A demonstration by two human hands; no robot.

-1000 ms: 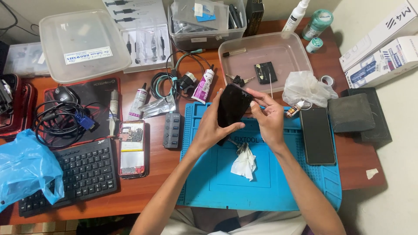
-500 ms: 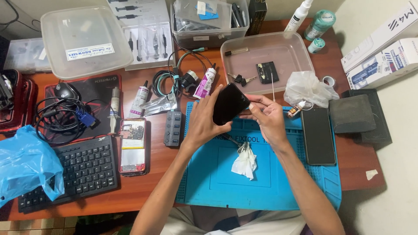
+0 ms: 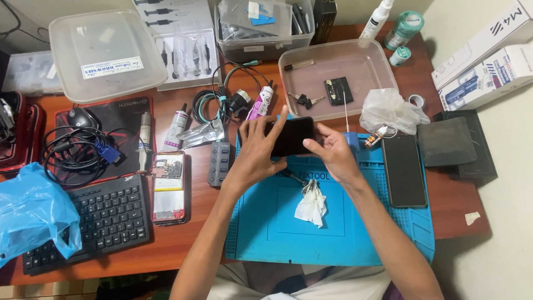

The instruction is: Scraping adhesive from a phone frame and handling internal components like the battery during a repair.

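The black phone is held up over the far edge of the blue work mat, between both hands, its dark glossy face turned toward the camera. Its long axis runs roughly left to right, tilted slightly, so each hand takes one end. The left hand grips the left end, fingers spread up and over that edge with the thumb beneath; it covers more of the phone than the other hand does. The right hand pinches the right end, fingertips on the near face. Both hands are closed on the phone, set apart by its length, and neither touches the mat.

Nearest the person, the mat's front edge hangs just over the table edge. A crumpled white tissue lies on the mat just below the hands, with a thin metal tool beside it. Right of the mat's middle a second dark phone lies flat, long axis running near to far. Left of the mat stand a grey hub, an opened phone showing its insides, and a black keyboard. Beyond the hands sits a clear tray with keys and a small black part.
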